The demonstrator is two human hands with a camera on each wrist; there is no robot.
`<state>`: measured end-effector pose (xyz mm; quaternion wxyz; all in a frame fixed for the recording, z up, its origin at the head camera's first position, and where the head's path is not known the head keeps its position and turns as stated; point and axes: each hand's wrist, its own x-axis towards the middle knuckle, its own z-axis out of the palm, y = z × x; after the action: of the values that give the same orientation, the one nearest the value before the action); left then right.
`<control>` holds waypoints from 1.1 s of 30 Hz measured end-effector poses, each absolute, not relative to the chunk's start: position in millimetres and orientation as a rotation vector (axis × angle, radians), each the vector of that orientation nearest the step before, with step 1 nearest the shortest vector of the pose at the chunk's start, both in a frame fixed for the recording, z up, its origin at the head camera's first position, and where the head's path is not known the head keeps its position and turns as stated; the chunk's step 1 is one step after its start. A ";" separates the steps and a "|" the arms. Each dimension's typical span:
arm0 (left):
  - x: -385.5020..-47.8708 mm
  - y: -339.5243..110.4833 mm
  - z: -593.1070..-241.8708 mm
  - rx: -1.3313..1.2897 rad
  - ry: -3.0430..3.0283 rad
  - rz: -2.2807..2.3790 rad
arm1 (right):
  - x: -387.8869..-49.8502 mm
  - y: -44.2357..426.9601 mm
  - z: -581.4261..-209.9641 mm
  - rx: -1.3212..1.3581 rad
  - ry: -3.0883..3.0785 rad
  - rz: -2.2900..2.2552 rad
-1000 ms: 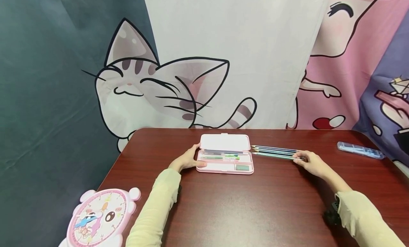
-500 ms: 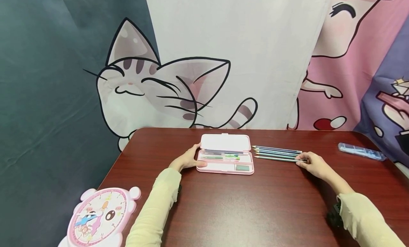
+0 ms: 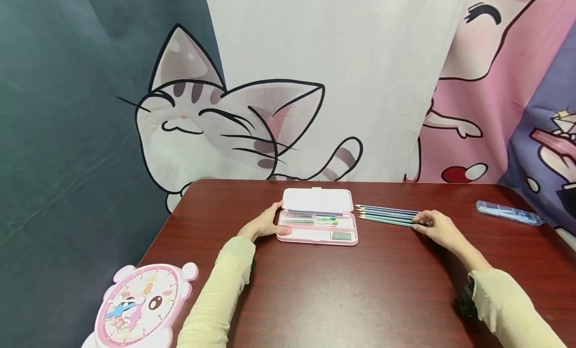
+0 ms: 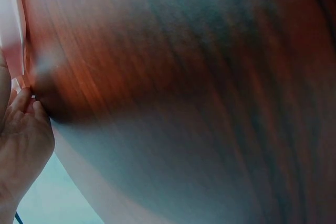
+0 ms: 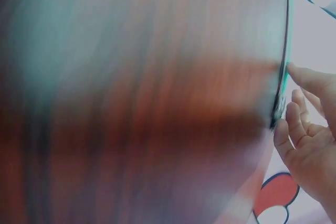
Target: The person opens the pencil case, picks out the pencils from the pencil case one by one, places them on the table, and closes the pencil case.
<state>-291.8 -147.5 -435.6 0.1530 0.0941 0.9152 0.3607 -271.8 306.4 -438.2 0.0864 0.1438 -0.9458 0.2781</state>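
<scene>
A pink pencil case point(image 3: 317, 200) lies with its lid raised on the table; slim pens point(image 3: 310, 222) and a grey-green block point(image 3: 342, 236) are inside. My left hand point(image 3: 265, 223) holds its left end, thumb over the front corner and fingers behind. Several blue and green pencils point(image 3: 384, 220) lie side by side to the right of the case, tips pointing at it. At their far ends, my right hand point(image 3: 438, 230) grips them between thumb and fingers. In the right wrist view, the thumb touches a green pencil point(image 5: 287, 24) and the other fingers curl loosely.
A pink toy clock point(image 3: 139, 308) sits at the left front edge of the brown wooden table point(image 3: 337, 288). Toward the back right lies a clear bluish flat box point(image 3: 508, 213). A cartoon curtain point(image 3: 252, 138) hangs behind the table.
The nearest pencil first slid toward me, apart from the others; now it lies against them again. My right hand shifted slightly right, then back left. My left hand and the case stayed put.
</scene>
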 end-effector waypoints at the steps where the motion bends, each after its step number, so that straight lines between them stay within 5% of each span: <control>1: -292.0 -147.6 -436.0 0.269 2.625 1.033 | -272.6 303.4 -437.8 0.419 -2.819 0.844; 24: -292.0 -147.4 -436.1 0.284 2.638 1.040 | -300.4 182.6 -435.7 0.567 -2.759 1.152; 33: -292.1 -148.5 -436.4 0.271 2.641 1.020 | -306.7 146.4 -433.8 0.690 -2.839 0.890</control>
<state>-292.1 -148.5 -436.4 0.1484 0.0943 0.9183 0.3546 -306.7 146.4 -433.8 0.0435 0.2257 -0.9287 0.2911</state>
